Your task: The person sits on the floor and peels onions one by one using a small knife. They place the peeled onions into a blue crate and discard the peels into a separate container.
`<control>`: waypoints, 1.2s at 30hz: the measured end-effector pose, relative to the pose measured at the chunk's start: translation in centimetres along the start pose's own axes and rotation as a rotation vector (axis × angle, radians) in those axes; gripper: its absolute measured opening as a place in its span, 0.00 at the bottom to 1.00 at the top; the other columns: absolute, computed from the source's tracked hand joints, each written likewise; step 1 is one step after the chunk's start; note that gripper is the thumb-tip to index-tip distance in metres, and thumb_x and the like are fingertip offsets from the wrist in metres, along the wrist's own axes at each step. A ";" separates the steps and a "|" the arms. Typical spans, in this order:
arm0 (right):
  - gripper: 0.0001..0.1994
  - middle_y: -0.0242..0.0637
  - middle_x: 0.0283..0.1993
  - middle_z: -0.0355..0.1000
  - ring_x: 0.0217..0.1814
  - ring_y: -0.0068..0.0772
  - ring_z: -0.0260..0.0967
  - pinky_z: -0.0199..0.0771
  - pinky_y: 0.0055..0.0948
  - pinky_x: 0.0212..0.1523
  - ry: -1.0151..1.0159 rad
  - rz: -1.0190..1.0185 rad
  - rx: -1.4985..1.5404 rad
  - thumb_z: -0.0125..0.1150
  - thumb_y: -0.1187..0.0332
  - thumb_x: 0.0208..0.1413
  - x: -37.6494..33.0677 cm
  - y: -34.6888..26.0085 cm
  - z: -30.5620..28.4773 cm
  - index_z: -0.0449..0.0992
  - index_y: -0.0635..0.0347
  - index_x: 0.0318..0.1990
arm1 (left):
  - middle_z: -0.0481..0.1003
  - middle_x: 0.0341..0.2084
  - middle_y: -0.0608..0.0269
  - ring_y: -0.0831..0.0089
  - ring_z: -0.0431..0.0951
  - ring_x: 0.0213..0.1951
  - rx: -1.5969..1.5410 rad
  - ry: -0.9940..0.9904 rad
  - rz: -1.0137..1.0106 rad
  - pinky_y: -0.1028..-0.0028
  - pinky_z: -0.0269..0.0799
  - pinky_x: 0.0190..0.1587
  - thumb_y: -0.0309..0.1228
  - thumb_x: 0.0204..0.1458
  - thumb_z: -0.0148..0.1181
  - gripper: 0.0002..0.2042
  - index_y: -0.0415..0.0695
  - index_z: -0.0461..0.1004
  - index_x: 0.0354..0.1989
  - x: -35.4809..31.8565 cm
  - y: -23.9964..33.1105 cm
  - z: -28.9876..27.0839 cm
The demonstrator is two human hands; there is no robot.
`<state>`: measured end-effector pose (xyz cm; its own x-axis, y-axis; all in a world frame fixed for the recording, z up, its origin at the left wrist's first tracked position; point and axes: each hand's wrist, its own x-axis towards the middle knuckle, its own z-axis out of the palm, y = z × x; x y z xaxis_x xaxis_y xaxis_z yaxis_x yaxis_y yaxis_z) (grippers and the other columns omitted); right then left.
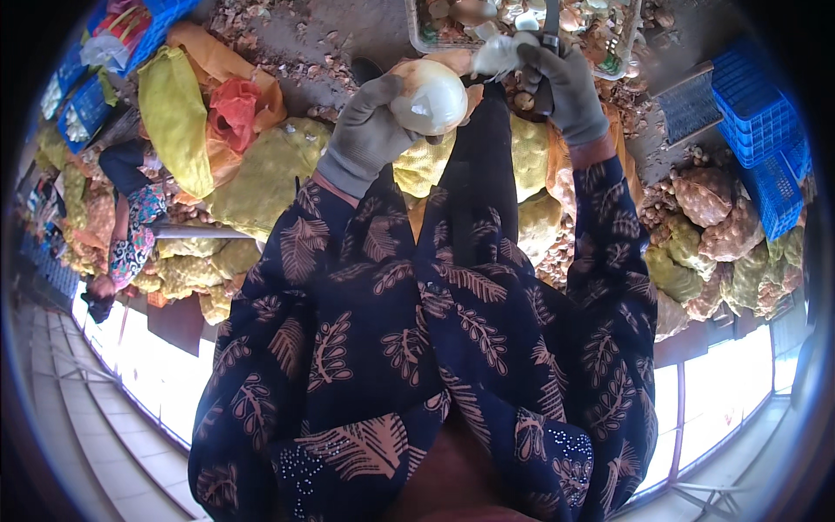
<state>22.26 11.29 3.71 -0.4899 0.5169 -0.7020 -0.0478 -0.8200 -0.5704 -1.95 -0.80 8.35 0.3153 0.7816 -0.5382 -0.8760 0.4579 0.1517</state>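
My left hand, in a grey work glove, is wrapped round a large, pale onion. Its outer skin is mostly off, and some brown skin shows along its edges. To the right, my right hand, gloved too, grips what looks like a knife, its narrow dark metal part rising above the fingers. A whitish, blurred scrap of onion peel is at the right hand's fingertips, between the two hands. Both hands are above my knees, apart from each other.
Ahead, a crate holds onions and peelings. Yellow net sacks of onions lie around my legs. Blue plastic crates stand at the right, near more filled sacks. Another person is at the left. Loose skins litter the floor.
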 end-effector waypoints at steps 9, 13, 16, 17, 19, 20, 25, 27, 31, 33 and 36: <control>0.18 0.30 0.35 0.78 0.28 0.15 0.71 0.72 0.18 0.27 0.292 -0.111 -0.540 0.69 0.69 0.57 0.4 0.5 -0.3 0.76 0.61 0.55 | 0.69 0.58 0.48 0.60 0.72 0.61 -0.014 0.041 -0.008 0.61 0.77 0.59 0.43 0.62 0.57 0.30 0.32 0.60 0.64 -0.2 -0.4 -1.3; 0.23 0.30 0.37 0.79 0.34 0.14 0.73 0.75 0.19 0.34 0.030 -0.241 -0.501 0.69 0.69 0.56 -4.3 0.5 5.7 0.74 0.56 0.60 | 0.70 0.57 0.52 0.63 0.73 0.60 0.091 0.038 -0.056 0.62 0.76 0.59 0.43 0.62 0.57 0.29 0.34 0.61 0.64 -0.1 -0.6 -1.1; 0.20 0.32 0.32 0.78 0.31 0.15 0.72 0.74 0.21 0.34 0.053 -0.211 -0.583 0.71 0.65 0.55 -4.3 0.1 6.7 0.78 0.60 0.54 | 0.71 0.57 0.54 0.65 0.73 0.60 0.029 0.053 -0.069 0.62 0.74 0.60 0.40 0.62 0.59 0.27 0.36 0.62 0.63 -0.4 -1.4 -1.1; 0.19 0.32 0.30 0.78 0.30 0.15 0.71 0.74 0.22 0.34 0.055 -0.165 -0.561 0.71 0.64 0.54 -4.3 -0.1 6.8 0.78 0.61 0.51 | 0.71 0.57 0.55 0.65 0.73 0.59 0.101 0.054 -0.045 0.63 0.72 0.61 0.40 0.61 0.60 0.27 0.37 0.63 0.63 -0.4 -1.7 -1.1; 0.16 0.31 0.27 0.76 0.28 0.15 0.70 0.73 0.21 0.32 0.114 -0.255 -0.645 0.69 0.65 0.55 -4.1 0.5 6.4 0.79 0.61 0.49 | 0.71 0.57 0.56 0.66 0.73 0.59 0.244 0.057 -0.006 0.63 0.70 0.62 0.38 0.59 0.62 0.26 0.38 0.64 0.62 0.0 -1.9 -0.7; 0.14 0.30 0.26 0.75 0.27 0.15 0.70 0.73 0.20 0.31 0.144 -0.300 -0.686 0.69 0.65 0.56 -3.9 0.9 6.1 0.79 0.61 0.48 | 0.71 0.57 0.56 0.65 0.73 0.59 0.228 0.050 -0.008 0.63 0.70 0.62 0.37 0.58 0.64 0.27 0.38 0.65 0.62 0.1 -2.0 -1.0; 0.10 0.28 0.26 0.75 0.22 0.16 0.68 0.67 0.21 0.22 0.130 -0.092 0.014 0.65 0.64 0.61 -0.7 1.0 2.0 0.78 0.63 0.40 | 0.72 0.56 0.57 0.65 0.74 0.58 0.023 0.045 -0.029 0.64 0.69 0.62 0.34 0.54 0.67 0.28 0.40 0.66 0.61 0.7 -1.9 -1.0; 0.11 0.31 0.28 0.76 0.22 0.16 0.68 0.69 0.20 0.24 0.310 -0.061 -0.092 0.65 0.64 0.61 1.1 1.6 -0.7 0.78 0.63 0.43 | 0.72 0.56 0.56 0.64 0.74 0.58 -0.036 0.037 -0.017 0.63 0.70 0.62 0.33 0.54 0.67 0.27 0.39 0.66 0.61 1.1 -2.3 -2.1; 0.14 0.32 0.33 0.77 0.25 0.15 0.68 0.70 0.17 0.25 0.492 -0.096 -0.566 0.65 0.64 0.61 1.4 -0.2 -2.9 0.77 0.64 0.49 | 0.72 0.56 0.54 0.62 0.73 0.59 -0.055 0.078 -0.006 0.60 0.70 0.63 0.31 0.55 0.65 0.27 0.39 0.64 0.62 2.1 -2.3 -2.8; 0.18 0.32 0.31 0.77 0.26 0.16 0.71 0.71 0.18 0.25 0.331 -0.142 -0.401 0.69 0.63 0.58 -1.5 -0.8 -0.7 0.76 0.64 0.51 | 0.71 0.56 0.54 0.61 0.73 0.60 -0.083 0.101 0.012 0.59 0.70 0.64 0.31 0.55 0.64 0.28 0.39 0.63 0.63 2.4 -2.3 -2.6; 0.24 0.32 0.32 0.78 0.32 0.15 0.75 0.74 0.18 0.30 0.124 -0.106 -0.327 0.72 0.62 0.55 -4.8 0.0 2.5 0.74 0.61 0.57 | 0.71 0.57 0.53 0.60 0.72 0.60 -0.111 0.115 0.025 0.58 0.70 0.64 0.30 0.56 0.64 0.29 0.39 0.61 0.64 2.8 -2.7 -2.2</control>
<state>22.47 8.19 8.15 -0.3874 0.6369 -0.6665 0.1984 -0.6484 -0.7349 0.44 -0.82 4.60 0.2550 0.7353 -0.6280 -0.9198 0.3847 0.0769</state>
